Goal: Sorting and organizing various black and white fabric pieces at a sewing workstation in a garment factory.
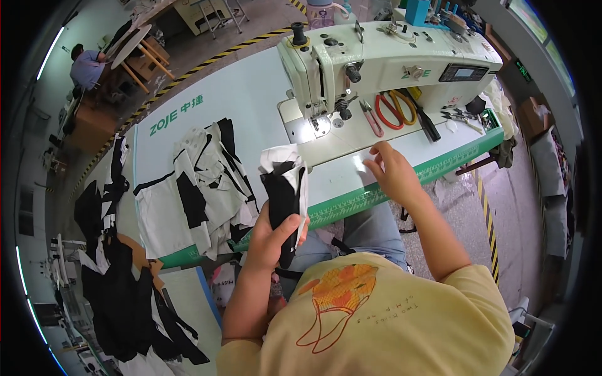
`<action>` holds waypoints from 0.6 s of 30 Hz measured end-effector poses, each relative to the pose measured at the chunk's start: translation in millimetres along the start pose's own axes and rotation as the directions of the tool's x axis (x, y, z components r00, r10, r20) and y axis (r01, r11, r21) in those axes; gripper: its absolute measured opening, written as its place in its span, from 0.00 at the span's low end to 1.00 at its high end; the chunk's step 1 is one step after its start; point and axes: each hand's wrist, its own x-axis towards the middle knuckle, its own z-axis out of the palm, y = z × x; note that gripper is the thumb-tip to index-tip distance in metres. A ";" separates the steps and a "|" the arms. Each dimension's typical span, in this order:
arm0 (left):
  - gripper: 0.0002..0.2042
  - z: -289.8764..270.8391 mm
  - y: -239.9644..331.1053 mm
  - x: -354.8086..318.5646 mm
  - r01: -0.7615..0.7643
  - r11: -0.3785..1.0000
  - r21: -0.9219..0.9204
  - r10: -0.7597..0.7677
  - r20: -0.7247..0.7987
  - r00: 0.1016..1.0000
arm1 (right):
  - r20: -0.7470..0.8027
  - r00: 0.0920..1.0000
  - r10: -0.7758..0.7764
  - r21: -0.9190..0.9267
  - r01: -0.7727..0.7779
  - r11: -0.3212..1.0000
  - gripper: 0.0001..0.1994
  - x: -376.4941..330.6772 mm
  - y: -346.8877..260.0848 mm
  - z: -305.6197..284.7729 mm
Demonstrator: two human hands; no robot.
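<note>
My left hand [269, 241] is closed around a folded bundle of black and white fabric pieces [283, 188], holding it upright in front of the table edge. The bundle's white top end fans out a little. My right hand [395, 172] hovers over the green front edge of the sewing table [342, 178], fingers loosely bent and apart, with nothing visible in them. Beyond it stands a white sewing machine [389, 66], its lamp lighting the needle plate [316, 130]. Left of the bundle lies a loose pile of white and black cut fabric [164, 207].
Pink-handled snips [373, 119], red-handled scissors [390, 114], yellow-handled scissors [407, 106] and a black-handled tool [429, 127] lie under the machine arm. More black fabric [122, 301] is heaped at lower left. A person [88, 67] sits in the far left background.
</note>
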 end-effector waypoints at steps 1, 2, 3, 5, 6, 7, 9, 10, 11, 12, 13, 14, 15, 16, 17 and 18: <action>0.16 0.5 3.3 4.0 0.002 1.000 -0.001 -0.002 0.002 1.000 | 0.204 0.976 0.077 -0.033 -0.072 0.997 0.08 -1.5 -6.4 -10.1; 0.18 -0.7 6.4 7.2 0.024 0.999 0.046 -0.027 0.052 0.998 | 0.395 0.905 0.157 -0.079 -0.136 0.988 0.08 -5.4 -9.3 -15.5; 0.21 0.3 11.4 10.9 0.043 0.995 0.092 -0.053 0.105 0.993 | 0.318 0.946 -0.056 -0.005 0.060 0.998 0.07 -16.7 -6.2 -16.4; 0.24 5.3 20.4 21.8 -0.137 0.921 0.364 0.082 0.163 0.983 | 0.442 0.871 -0.217 0.092 0.196 0.976 0.06 -30.4 -30.3 -34.2; 0.25 7.5 22.3 29.9 -0.307 0.788 0.533 0.206 0.242 0.948 | 0.499 0.819 -0.283 0.162 0.232 0.959 0.06 -36.0 -48.9 -47.0; 0.24 19.3 34.6 32.9 -0.259 0.708 0.657 0.132 0.238 0.962 | 0.504 0.772 -0.388 0.226 0.315 0.922 0.06 -36.7 -61.1 -56.3; 0.24 28.7 35.6 33.7 -0.353 0.296 0.888 0.187 0.309 0.933 | 0.478 0.667 -0.572 0.280 0.501 0.819 0.07 -29.8 -85.9 -78.8; 0.26 26.4 35.2 38.4 -0.475 0.176 0.862 0.163 0.450 0.878 | 0.455 0.609 -0.650 0.264 0.605 0.751 0.08 -18.3 -96.1 -90.1; 0.25 26.6 35.3 38.0 -0.530 0.059 0.846 0.116 0.522 0.845 | 0.408 0.573 -0.711 0.145 0.728 0.670 0.11 -6.1 -103.0 -97.6; 0.24 26.1 34.6 37.3 -0.581 -0.058 0.812 0.059 0.584 0.810 | 0.379 0.584 -0.718 0.122 0.737 0.664 0.11 8.6 -107.2 -99.1; 0.21 24.8 31.8 37.0 -0.658 -0.181 0.731 0.041 0.674 0.738 | 0.348 0.601 -0.719 0.088 0.743 0.664 0.12 22.4 -109.5 -101.4; 0.23 28.7 35.1 33.0 -0.670 -0.135 0.730 0.051 0.681 0.731 | 0.344 0.607 -0.717 -0.003 0.764 0.645 0.10 38.1 -102.4 -95.4; 0.26 32.9 40.5 29.5 -0.683 -0.089 0.725 0.061 0.688 0.723 | 0.280 0.674 -0.684 0.081 0.693 0.716 0.06 51.0 -93.0 -83.1; 0.27 34.9 45.4 27.0 -0.679 -0.069 0.731 0.013 0.681 0.732 | 0.276 0.739 -0.614 0.141 0.601 0.787 0.05 59.9 -75.9 -69.6; 0.27 37.2 48.1 23.3 -0.685 -0.073 0.725 0.018 0.687 0.726 | 0.277 0.796 -0.539 0.196 0.502 0.842 0.03 61.1 -60.2 -58.1; 0.26 37.8 49.4 20.2 -0.680 0.030 0.733 0.174 0.666 0.726 | 0.372 0.859 -0.351 0.321 0.236 0.917 0.02 54.9 -49.9 -48.8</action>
